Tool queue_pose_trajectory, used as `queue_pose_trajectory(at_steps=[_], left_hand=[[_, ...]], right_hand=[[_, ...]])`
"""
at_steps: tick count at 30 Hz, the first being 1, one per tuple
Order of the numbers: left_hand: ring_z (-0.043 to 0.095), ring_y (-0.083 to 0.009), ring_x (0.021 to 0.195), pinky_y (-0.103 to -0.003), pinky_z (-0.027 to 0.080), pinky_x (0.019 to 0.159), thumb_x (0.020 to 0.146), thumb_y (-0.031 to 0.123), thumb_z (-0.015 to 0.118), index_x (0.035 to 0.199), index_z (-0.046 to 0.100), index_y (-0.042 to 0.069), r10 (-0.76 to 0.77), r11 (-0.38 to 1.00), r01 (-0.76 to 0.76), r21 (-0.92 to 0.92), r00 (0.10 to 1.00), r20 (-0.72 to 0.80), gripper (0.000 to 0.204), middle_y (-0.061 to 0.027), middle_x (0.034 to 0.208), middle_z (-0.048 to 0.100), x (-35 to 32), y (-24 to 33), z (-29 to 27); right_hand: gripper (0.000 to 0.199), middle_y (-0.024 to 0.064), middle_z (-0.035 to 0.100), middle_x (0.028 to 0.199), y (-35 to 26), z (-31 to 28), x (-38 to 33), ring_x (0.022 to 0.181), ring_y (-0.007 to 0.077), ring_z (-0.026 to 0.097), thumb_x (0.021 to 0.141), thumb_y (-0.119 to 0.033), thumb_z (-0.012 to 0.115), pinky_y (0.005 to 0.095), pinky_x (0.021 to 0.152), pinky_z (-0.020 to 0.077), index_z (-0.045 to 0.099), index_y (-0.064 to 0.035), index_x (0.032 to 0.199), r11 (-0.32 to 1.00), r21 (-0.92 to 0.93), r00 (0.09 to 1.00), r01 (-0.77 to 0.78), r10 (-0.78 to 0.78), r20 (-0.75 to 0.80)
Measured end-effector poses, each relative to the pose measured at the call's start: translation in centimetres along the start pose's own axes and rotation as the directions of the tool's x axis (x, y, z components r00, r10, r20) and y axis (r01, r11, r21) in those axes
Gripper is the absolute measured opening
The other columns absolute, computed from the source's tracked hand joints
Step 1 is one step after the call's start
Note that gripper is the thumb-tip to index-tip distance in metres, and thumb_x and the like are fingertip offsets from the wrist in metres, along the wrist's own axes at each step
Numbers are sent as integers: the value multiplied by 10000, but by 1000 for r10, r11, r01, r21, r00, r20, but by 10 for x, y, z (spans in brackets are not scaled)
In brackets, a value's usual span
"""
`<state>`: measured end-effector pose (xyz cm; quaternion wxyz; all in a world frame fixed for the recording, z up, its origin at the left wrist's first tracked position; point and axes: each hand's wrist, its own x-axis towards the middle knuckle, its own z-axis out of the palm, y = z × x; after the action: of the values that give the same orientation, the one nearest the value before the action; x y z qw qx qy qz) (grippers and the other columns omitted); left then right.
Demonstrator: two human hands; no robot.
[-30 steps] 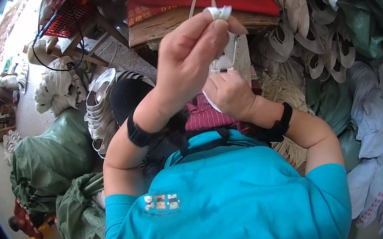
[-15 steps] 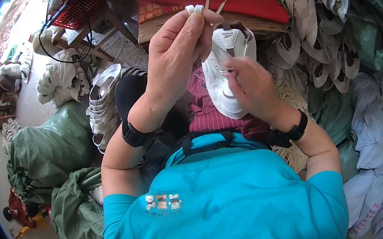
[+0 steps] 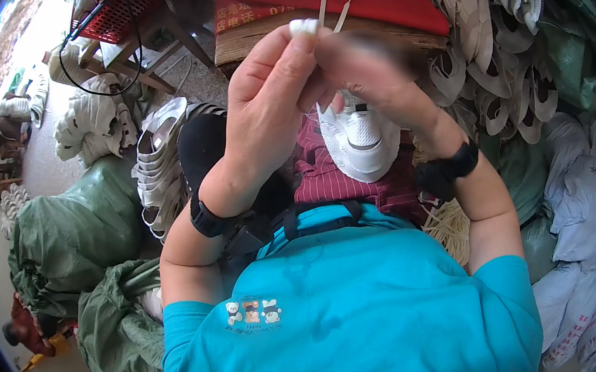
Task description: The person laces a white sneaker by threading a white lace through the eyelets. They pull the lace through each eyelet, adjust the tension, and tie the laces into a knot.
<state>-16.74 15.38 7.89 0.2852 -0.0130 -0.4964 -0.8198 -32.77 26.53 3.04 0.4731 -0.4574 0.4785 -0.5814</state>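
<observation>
A: I only have the head view. Containers first: a red plastic crate (image 3: 115, 11) sits upper left, but I can't make out what it holds. 2 green sacks (image 3: 76, 233) slump at lower left, closed, contents hidden. White printed bags (image 3: 587, 251) are piled along the right edge, also shut.

B: And the thing in hand?

A: A white shoe upper (image 3: 360, 138) with mesh panels and a grey strip lies on the lap, on the maroon striped cloth (image 3: 343, 180), just below both hands. 2 thin pale lace ends (image 3: 332, 13) stick upright above the fingers.

B: How are the hands placed?

A: The left hand (image 3: 272, 94) is raised with its back toward me, the fingers curled and the thumb pinched closed on a small white bit at the lace. The right hand (image 3: 375, 69) is blurred, meeting the left at the same spot; it looks closed around the lace, though I can't tell its grip exactly. Both wrists wear black bands.

B: Anything else nearby?

A: A stack of white shoe uppers (image 3: 159, 161) stands beside the left forearm, and more uppers (image 3: 500, 55) are heaped at upper right.
</observation>
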Motion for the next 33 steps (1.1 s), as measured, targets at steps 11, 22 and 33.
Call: queue_pose_trajectory(at_steps=[11, 22, 33], left_hand=[[551, -164, 841, -316, 437, 792, 1042, 201, 461, 1062, 588, 26, -81, 953, -68, -295, 882, -464, 218, -55, 941, 597, -32, 28, -181], [406, -115, 594, -273, 361, 558, 1063, 168, 416, 921, 509, 51, -14, 986, -124, -111, 604, -797, 207, -28, 773, 515, -86, 86, -347], [614, -113, 766, -255, 505, 740, 1064, 215, 492, 1105, 647, -24, -127, 878, 222, 424, 962, -240, 288, -59, 952, 682, -30, -65, -74]], right_hand=[[248, -22, 405, 655, -56, -115, -62, 600, 99, 425, 968, -56, 561, 258, 663, 416, 543, 49, 1193, 698, 645, 887, 313, 27, -460], [267, -13, 424, 685, -69, -320, -319, 478, 87, 323, 1001, -81, 459, 238, 432, 280, 547, 33, 1226, 932, -1, -125, 363, 48, -991], [339, 94, 695, 1024, 0, -61, -98, 643, 38, 532, 1026, -200, 536, 185, 572, 457, 487, -24, 1312, 970, -84, 714, -230, 109, -691]])
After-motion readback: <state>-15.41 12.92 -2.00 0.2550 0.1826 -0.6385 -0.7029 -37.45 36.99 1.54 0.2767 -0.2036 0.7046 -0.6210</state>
